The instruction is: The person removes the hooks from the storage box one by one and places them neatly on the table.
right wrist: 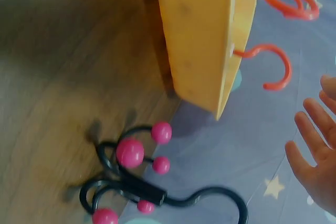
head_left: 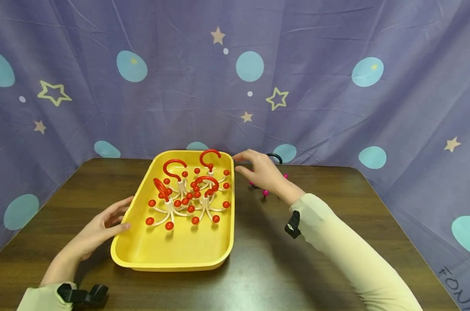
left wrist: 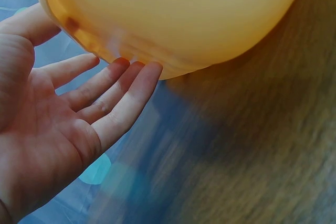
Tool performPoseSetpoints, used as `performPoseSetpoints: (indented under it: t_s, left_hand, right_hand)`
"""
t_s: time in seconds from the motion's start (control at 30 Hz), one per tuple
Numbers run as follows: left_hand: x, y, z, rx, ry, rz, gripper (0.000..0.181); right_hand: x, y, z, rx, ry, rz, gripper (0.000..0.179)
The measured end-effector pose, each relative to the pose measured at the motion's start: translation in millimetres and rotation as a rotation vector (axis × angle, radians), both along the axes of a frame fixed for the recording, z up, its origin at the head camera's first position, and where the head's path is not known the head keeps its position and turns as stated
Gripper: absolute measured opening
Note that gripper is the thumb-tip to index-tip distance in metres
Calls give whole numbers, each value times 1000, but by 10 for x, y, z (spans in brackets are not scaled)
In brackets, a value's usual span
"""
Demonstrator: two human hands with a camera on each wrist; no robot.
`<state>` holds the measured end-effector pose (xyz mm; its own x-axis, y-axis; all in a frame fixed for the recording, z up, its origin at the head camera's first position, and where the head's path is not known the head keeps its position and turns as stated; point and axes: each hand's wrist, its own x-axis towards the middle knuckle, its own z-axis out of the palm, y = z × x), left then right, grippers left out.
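Observation:
My left hand (head_left: 98, 231) holds the left side of a yellow plastic tray (head_left: 172, 255). The thumb lies over the rim, and the fingers are against the outer wall in the left wrist view. Several small hangers (head_left: 180, 190) stand in the tray, each with a red hook and curved white arms ending in red balls. My right hand (head_left: 263, 170) is by the tray's far right corner, fingers extended, holding nothing. It partly hides a black hanger (right wrist: 142, 184) with pink balls, which sits on the table to the right of the tray.
The tray is on a dark brown wooden table (head_left: 328, 268). A purple curtain (head_left: 316, 116) with stars and blue spots hangs behind the table's far edge and along its sides. Black camera straps (head_left: 293, 224) are on both wrists.

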<state>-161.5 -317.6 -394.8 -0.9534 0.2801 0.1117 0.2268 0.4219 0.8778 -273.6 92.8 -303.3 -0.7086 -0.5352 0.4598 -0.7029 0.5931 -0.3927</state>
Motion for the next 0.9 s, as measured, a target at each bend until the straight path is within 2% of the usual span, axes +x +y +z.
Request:
performPoseSetpoints:
  t_s: [0.17, 0.37, 0.63, 0.9]
  left_hand:
    - [7, -7, 2, -7, -12, 20, 63]
    - [17, -18, -15, -16, -16, 20, 63]
    - [4, -13, -16, -26, -19, 27, 63]
    - [-18, -3, -10, -5, -14, 11, 63]
  right_hand:
    - [84, -169, -49, 11, 8, 57, 28]
    - [168, -351, -111, 35, -43, 121, 32]
    - [212, -507, -179, 83, -79, 115, 44]
    - [221, -607, -246, 55, -111, 111, 41]
